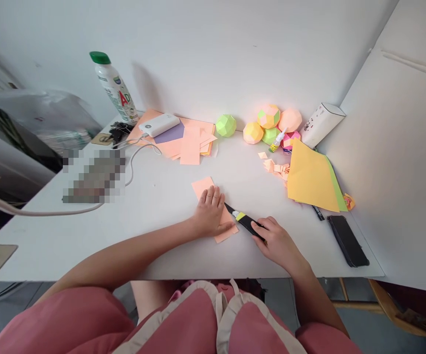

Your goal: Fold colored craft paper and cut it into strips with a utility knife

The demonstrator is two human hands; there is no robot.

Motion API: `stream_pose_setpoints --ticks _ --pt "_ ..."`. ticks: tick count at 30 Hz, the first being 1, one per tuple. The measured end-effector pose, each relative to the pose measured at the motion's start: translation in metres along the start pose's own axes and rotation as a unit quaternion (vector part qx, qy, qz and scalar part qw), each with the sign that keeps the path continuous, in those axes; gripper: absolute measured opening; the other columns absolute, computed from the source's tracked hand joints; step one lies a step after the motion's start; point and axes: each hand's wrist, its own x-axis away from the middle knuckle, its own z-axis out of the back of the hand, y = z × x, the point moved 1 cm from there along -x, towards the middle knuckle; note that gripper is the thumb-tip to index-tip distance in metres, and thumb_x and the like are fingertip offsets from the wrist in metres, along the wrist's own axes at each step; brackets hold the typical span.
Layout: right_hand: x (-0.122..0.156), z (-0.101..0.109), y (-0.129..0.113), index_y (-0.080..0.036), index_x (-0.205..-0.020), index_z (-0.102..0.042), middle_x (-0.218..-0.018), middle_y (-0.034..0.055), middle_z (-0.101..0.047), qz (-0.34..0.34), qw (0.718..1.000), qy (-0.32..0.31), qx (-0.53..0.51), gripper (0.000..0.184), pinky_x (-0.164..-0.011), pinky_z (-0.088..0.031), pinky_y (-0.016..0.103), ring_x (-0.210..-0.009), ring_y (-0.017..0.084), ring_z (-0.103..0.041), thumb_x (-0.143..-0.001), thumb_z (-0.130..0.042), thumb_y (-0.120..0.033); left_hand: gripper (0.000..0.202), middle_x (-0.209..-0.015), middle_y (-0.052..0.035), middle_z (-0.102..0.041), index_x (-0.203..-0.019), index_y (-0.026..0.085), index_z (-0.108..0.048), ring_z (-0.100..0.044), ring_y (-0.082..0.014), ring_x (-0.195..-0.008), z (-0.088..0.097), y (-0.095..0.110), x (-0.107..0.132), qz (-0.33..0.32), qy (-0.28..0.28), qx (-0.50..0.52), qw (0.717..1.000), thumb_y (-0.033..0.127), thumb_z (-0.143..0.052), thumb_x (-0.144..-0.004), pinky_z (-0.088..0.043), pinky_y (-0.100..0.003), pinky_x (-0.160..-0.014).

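Observation:
My left hand (211,214) lies flat with fingers stretched out, pressing a strip of peach paper (202,185) onto the white table. Part of the paper is hidden under the palm. In my right hand (277,243) is a black and yellow utility knife (245,221), fingers wrapped round its handle. Its dark blade points up and left, lying at the paper's right edge beside my left fingertips. Whether the blade touches the paper I cannot tell.
Stacked peach paper (190,146) and a white power bank (159,125) lie at the back left, near a bottle (115,88). Folded paper balls (268,117), a glue bottle (277,141), yellow paper (312,177) and a black phone (348,241) are to the right. A white cable (50,212) crosses the left side.

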Motion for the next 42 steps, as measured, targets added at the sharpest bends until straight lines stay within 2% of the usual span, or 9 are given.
stream_pose_setpoints --ticks 5,7,9,11,15,19,24,35,42 --pt "0.002 0.001 0.000 -0.014 -0.118 -0.062 -0.103 0.0134 -0.064 0.001 1.000 -0.001 0.002 0.030 -0.077 -0.058 0.042 -0.094 0.025 -0.055 -0.091 -0.051 -0.016 0.056 -0.134 -0.0234 -0.052 -0.121 0.004 -0.059 -0.043 -0.0381 -0.128 0.009 -0.011 -0.009 0.001 0.034 0.018 0.999 0.048 -0.039 -0.093 -0.034 -0.047 -0.104" --pt "0.001 0.001 0.000 -0.014 -0.118 -0.062 -0.104 0.0134 -0.064 -0.001 1.000 -0.004 -0.002 0.030 -0.078 -0.058 0.042 -0.095 0.025 -0.055 -0.091 -0.051 -0.016 0.049 -0.128 -0.0204 -0.056 -0.115 0.008 -0.062 -0.048 -0.0355 -0.122 0.011 -0.015 -0.013 0.006 0.036 0.037 0.999 0.046 -0.042 -0.091 -0.038 -0.046 -0.100" --pt "0.001 0.001 0.000 -0.014 -0.119 -0.061 -0.105 0.0132 -0.064 -0.003 1.000 -0.006 -0.005 0.030 -0.078 -0.058 0.042 -0.096 0.025 -0.055 -0.091 -0.050 -0.016 0.053 -0.130 -0.0197 -0.055 -0.118 0.009 -0.060 -0.047 -0.0350 -0.123 0.012 -0.019 -0.015 0.008 0.038 0.051 0.998 0.051 -0.046 -0.089 -0.037 -0.046 -0.102" --pt "0.002 0.001 -0.001 -0.014 -0.119 -0.061 -0.105 0.0130 -0.064 -0.005 1.000 -0.006 -0.009 0.030 -0.078 -0.058 0.042 -0.096 0.025 -0.055 -0.091 -0.050 -0.016 0.067 -0.139 -0.0221 -0.048 -0.129 0.005 -0.053 -0.039 -0.0370 -0.132 0.011 -0.021 -0.016 0.020 0.030 0.047 0.998 0.057 -0.047 -0.087 -0.031 -0.048 -0.108" --pt "0.007 0.003 -0.002 -0.013 -0.120 -0.060 -0.107 0.0134 -0.064 -0.009 1.000 -0.006 -0.008 0.031 -0.078 -0.058 0.041 -0.097 0.025 -0.055 -0.091 -0.050 -0.015 0.097 -0.154 -0.0265 -0.024 -0.143 -0.005 -0.034 -0.016 -0.0398 -0.145 0.010 -0.026 -0.020 0.066 -0.049 0.011 0.997 0.071 -0.043 -0.082 -0.014 -0.052 -0.116" --pt "0.006 0.004 -0.003 -0.013 -0.118 -0.062 -0.106 0.0134 -0.064 -0.011 1.000 -0.009 0.010 0.030 -0.077 -0.058 0.040 -0.096 0.025 -0.056 -0.090 -0.050 -0.014 0.104 -0.157 -0.0253 -0.015 -0.147 -0.005 -0.026 -0.007 -0.0378 -0.147 0.011 -0.027 -0.022 0.070 -0.097 -0.005 0.993 0.075 -0.036 -0.082 -0.009 -0.051 -0.117" --pt "-0.014 0.000 0.001 -0.015 -0.119 -0.063 -0.103 0.0127 -0.065 -0.006 0.999 -0.019 0.036 0.032 -0.077 -0.058 0.040 -0.095 0.025 -0.056 -0.089 -0.053 -0.015 0.106 -0.157 -0.0260 -0.013 -0.147 -0.005 -0.025 -0.008 -0.0380 -0.147 0.010 -0.026 -0.022 0.073 -0.091 -0.011 0.993 0.077 -0.035 -0.081 -0.009 -0.051 -0.117" --pt "-0.046 -0.005 0.010 -0.019 -0.122 -0.062 -0.100 0.0119 -0.064 -0.010 0.998 -0.053 0.045 0.033 -0.078 -0.056 0.040 -0.097 0.026 -0.055 -0.089 -0.053 -0.018 0.102 -0.155 -0.0276 -0.020 -0.145 -0.003 -0.031 -0.012 -0.0391 -0.146 0.003 -0.028 -0.021 0.065 -0.043 0.020 0.997 0.075 -0.040 -0.080 -0.010 -0.053 -0.116" --pt "-0.066 -0.007 0.012 -0.017 -0.120 -0.062 -0.099 0.0120 -0.065 -0.006 0.995 -0.062 0.073 0.032 -0.076 -0.054 0.038 -0.096 0.026 -0.054 -0.090 -0.051 -0.018 0.103 -0.156 -0.0263 -0.017 -0.146 -0.003 -0.029 -0.011 -0.0385 -0.146 0.004 -0.027 -0.021 0.064 -0.063 0.021 0.996 0.076 -0.037 -0.081 -0.009 -0.051 -0.117"
